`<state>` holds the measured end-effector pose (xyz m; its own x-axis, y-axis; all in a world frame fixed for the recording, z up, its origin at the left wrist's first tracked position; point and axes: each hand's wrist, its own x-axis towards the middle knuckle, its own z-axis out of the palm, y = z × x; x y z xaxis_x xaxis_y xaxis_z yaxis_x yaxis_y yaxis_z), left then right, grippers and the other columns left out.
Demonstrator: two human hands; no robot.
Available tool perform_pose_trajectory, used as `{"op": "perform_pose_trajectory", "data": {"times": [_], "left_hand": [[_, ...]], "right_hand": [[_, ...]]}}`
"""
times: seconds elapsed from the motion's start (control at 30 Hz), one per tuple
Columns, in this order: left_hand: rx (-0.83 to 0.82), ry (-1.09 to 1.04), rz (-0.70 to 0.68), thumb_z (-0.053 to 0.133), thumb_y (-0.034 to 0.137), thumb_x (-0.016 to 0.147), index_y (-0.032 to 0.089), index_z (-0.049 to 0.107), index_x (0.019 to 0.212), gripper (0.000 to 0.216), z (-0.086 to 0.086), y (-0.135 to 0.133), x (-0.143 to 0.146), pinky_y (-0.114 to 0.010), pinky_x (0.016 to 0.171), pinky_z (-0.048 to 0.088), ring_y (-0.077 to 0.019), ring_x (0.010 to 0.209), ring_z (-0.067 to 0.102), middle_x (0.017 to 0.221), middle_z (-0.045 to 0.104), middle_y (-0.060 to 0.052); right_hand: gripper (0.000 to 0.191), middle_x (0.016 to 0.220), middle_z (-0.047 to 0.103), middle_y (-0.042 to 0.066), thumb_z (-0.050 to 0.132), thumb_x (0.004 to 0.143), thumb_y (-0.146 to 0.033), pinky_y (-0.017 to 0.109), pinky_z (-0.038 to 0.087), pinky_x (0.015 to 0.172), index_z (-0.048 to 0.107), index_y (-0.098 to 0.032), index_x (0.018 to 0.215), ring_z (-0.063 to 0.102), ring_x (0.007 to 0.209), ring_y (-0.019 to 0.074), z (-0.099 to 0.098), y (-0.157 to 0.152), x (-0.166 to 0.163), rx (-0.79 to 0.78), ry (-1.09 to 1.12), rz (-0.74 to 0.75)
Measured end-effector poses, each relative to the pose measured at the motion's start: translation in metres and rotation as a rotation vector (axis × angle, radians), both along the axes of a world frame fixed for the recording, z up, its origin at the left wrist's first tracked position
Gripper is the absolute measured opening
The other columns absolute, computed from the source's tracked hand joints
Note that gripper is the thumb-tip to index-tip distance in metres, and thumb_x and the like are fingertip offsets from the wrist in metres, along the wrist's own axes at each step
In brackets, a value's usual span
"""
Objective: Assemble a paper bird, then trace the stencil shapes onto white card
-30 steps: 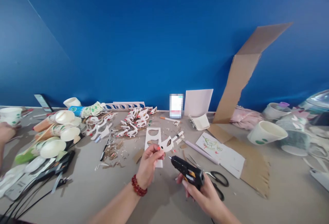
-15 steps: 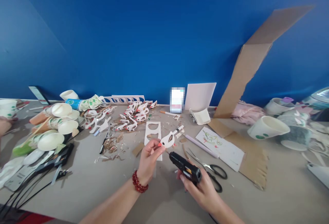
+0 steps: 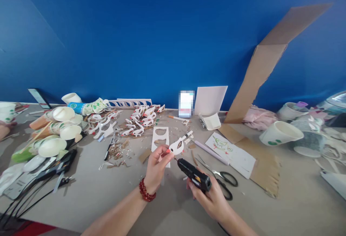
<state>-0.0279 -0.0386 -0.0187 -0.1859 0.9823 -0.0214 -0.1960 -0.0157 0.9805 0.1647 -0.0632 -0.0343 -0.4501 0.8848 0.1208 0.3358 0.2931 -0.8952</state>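
My left hand [image 3: 157, 167], with a red bead bracelet at the wrist, pinches a small white paper cut-out [image 3: 177, 145] with a brown patch, held just above the table. My right hand [image 3: 212, 198] is wrapped round a black glue gun [image 3: 194, 174]. The gun's nozzle points up-left and sits a little below the cut-out, close to it. A white card with a cut-out hole [image 3: 160, 137] lies flat behind my left hand.
Black-handled scissors [image 3: 225, 182] lie right of the gun. A drawn sheet [image 3: 229, 154] rests on cardboard [image 3: 266, 176]. Several white cut-outs [image 3: 139, 120] and paper cups [image 3: 52, 145] crowd the left. Cups [image 3: 279, 134] stand at right. Black cables [image 3: 35, 189] trail front left. Another person's hand [image 3: 4, 130] shows at far left.
The camera has tilted up slightly. My left hand lifted the cut-out a little and my right hand brought the glue gun's nozzle nearer to it.
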Motion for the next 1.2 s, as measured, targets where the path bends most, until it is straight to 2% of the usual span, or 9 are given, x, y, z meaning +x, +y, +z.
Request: {"op": "perform_pose_trajectory", "data": {"times": [0.23,0.53,0.83,1.2], "left_hand": [[-0.006,-0.022,-0.009,0.071,0.034,0.077,0.019,0.062,0.071,0.018,-0.002,0.000,0.000,-0.023,0.072,0.041,-0.0146,0.074,0.055,0.077,0.063,0.001],[-0.101,-0.127,-0.031,0.073,0.034,0.074,0.018,0.060,0.070,0.021,0.001,-0.002,0.001,-0.023,0.066,0.040,-0.0126,0.065,0.053,0.068,0.061,0.002],[-0.161,-0.240,-0.028,0.075,0.033,0.073,0.018,0.061,0.073,0.020,-0.006,-0.002,-0.001,-0.022,0.068,0.040,-0.0120,0.068,0.054,0.068,0.060,0.002],[-0.152,-0.234,-0.003,0.077,0.033,0.072,0.017,0.062,0.074,0.022,-0.004,-0.003,0.000,-0.020,0.069,0.039,-0.0109,0.069,0.053,0.068,0.060,0.002]], "right_hand": [[0.012,0.065,0.056,0.000,0.048,0.088,-0.025,0.024,0.040,0.052,0.052,-0.020,0.078,0.052,0.054,0.0140,0.008,0.000,-0.002,0.107,-0.090,0.005],[0.005,0.062,0.055,0.000,0.043,0.085,-0.020,0.026,0.035,0.050,0.042,-0.024,0.084,0.052,0.051,0.0176,0.005,0.000,-0.002,0.466,-0.272,-0.013],[0.007,0.062,0.049,-0.002,0.045,0.084,-0.022,0.025,0.035,0.048,0.039,-0.024,0.086,0.048,0.050,0.0175,-0.001,0.000,0.000,0.559,-0.367,-0.017],[0.006,0.063,0.049,-0.002,0.044,0.085,-0.023,0.026,0.036,0.048,0.039,-0.024,0.088,0.048,0.050,0.0177,-0.003,-0.001,0.001,0.573,-0.371,-0.016]]}}
